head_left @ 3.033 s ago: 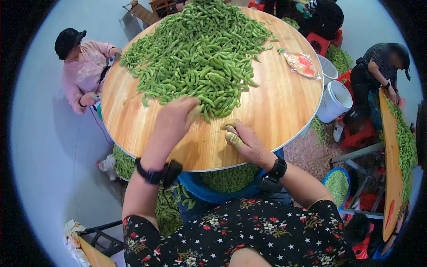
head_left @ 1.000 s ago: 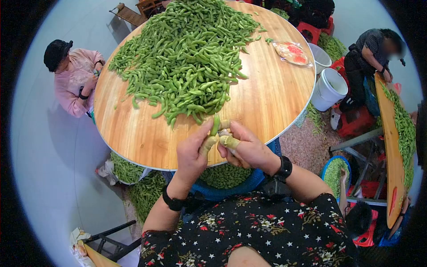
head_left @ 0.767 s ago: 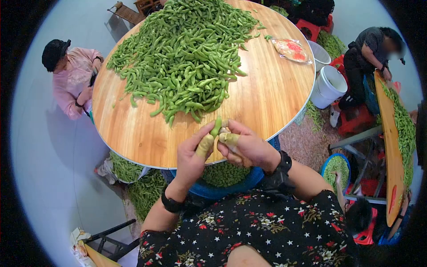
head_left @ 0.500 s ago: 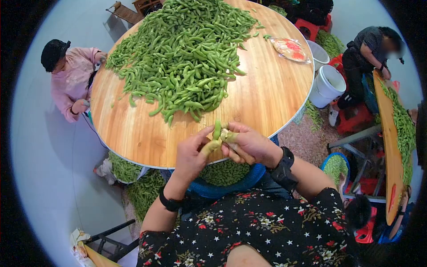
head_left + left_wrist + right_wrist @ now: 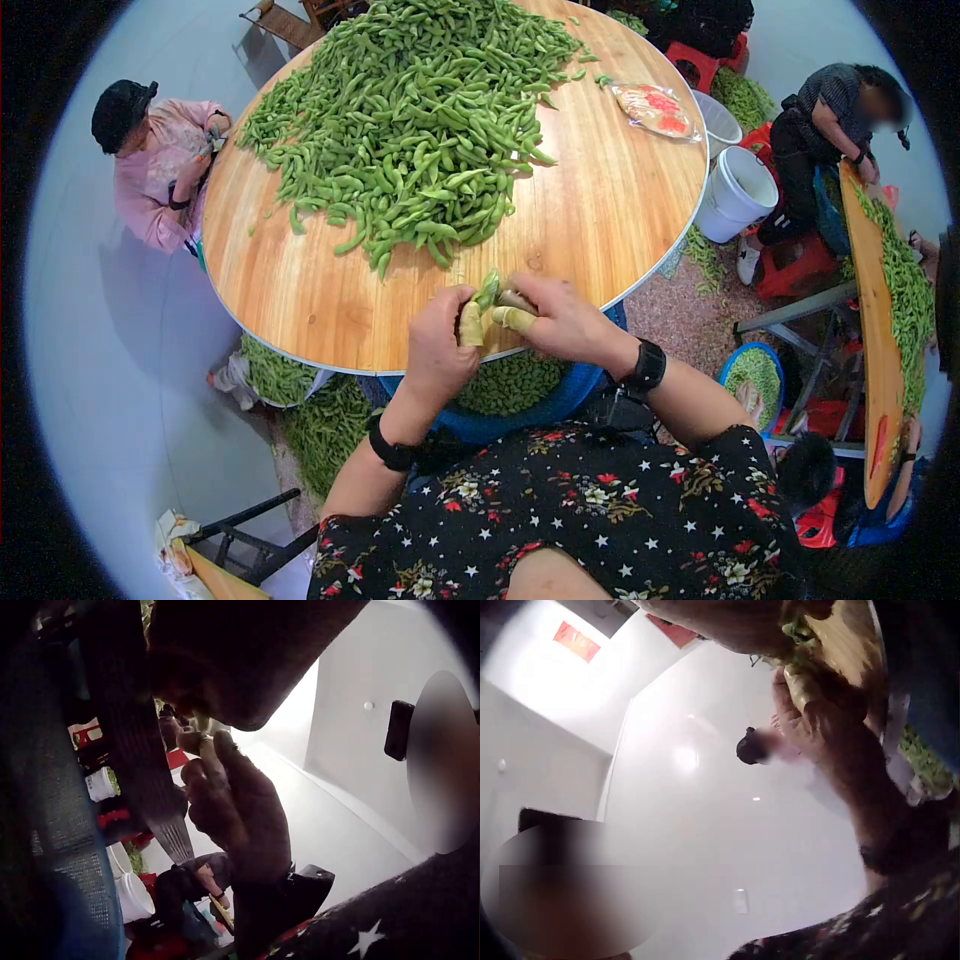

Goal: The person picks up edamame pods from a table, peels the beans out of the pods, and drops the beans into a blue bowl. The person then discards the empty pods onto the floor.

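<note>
Both my hands meet over the near edge of the round wooden table. My left hand and right hand pinch one green pod between taped fingertips. A big heap of green pods covers the far half of the table, just beyond my hands. In the left wrist view the right hand shows dark against a bright wall. The right wrist view shows the left hand by the table edge with a bit of pod.
A blue basin of shelled pods sits under the table edge below my hands. A plastic packet lies at the table's right. White buckets stand right of the table. A person in pink sits left; another sits at a second table on the right.
My left hand reached into the heap, then came back with a pod. Both hands have closed in on it, and the pod now sits lower between the fingertips.
</note>
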Demonstrator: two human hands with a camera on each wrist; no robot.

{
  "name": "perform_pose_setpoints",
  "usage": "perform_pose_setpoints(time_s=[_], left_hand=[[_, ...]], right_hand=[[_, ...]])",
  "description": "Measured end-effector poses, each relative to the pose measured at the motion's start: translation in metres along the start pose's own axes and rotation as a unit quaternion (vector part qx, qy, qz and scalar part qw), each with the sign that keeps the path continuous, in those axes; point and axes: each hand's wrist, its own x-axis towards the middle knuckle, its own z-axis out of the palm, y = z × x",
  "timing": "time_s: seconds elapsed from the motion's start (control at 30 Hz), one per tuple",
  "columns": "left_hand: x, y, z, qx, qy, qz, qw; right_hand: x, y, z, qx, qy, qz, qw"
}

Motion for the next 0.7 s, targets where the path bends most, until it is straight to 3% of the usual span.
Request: perform_pose_setpoints(time_s=[0.07, 0.1, 0.17, 0.2, 0.27, 0.43, 0.5, 0.57, 0.6, 0.7], left_hand=[[-0.001, 0.006, -0.005, 0.015, -0.021, 0.014, 1.000], [-0.002, 0.009, -0.007, 0.030, -0.043, 0.029, 0.998], [-0.003, 0.010, -0.011, 0.050, -0.059, 0.050, 0.996], [-0.003, 0.011, -0.013, 0.071, -0.073, 0.073, 0.992], [-0.005, 0.019, -0.017, 0.068, -0.082, 0.075, 0.992], [-0.016, 0.027, -0.010, 0.040, -0.083, 0.084, 0.992], [-0.018, 0.030, -0.011, -0.019, -0.088, 0.029, 0.996], [-0.027, 0.034, -0.013, -0.039, -0.122, -0.017, 0.992], [-0.031, 0.036, -0.013, -0.058, -0.156, -0.064, 0.984], [-0.043, 0.036, -0.008, -0.050, -0.203, -0.102, 0.973]], right_hand=[[-0.003, -0.002, 0.001, -0.165, 0.166, -0.131, 0.963], [-0.002, -0.001, 0.001, -0.165, 0.166, -0.128, 0.964], [0.001, -0.001, -0.002, -0.170, 0.180, -0.229, 0.941], [0.003, 0.001, -0.003, -0.169, 0.180, -0.228, 0.942], [0.004, 0.005, -0.003, -0.228, 0.107, -0.247, 0.936], [-0.005, 0.006, 0.008, -0.170, 0.116, -0.215, 0.955], [-0.010, 0.004, 0.004, -0.157, 0.115, -0.217, 0.957], [-0.022, -0.011, -0.007, -0.185, 0.005, -0.127, 0.975], [-0.026, -0.015, -0.008, -0.185, 0.004, -0.125, 0.975], [-0.039, -0.022, -0.004, -0.166, -0.063, -0.120, 0.977]])
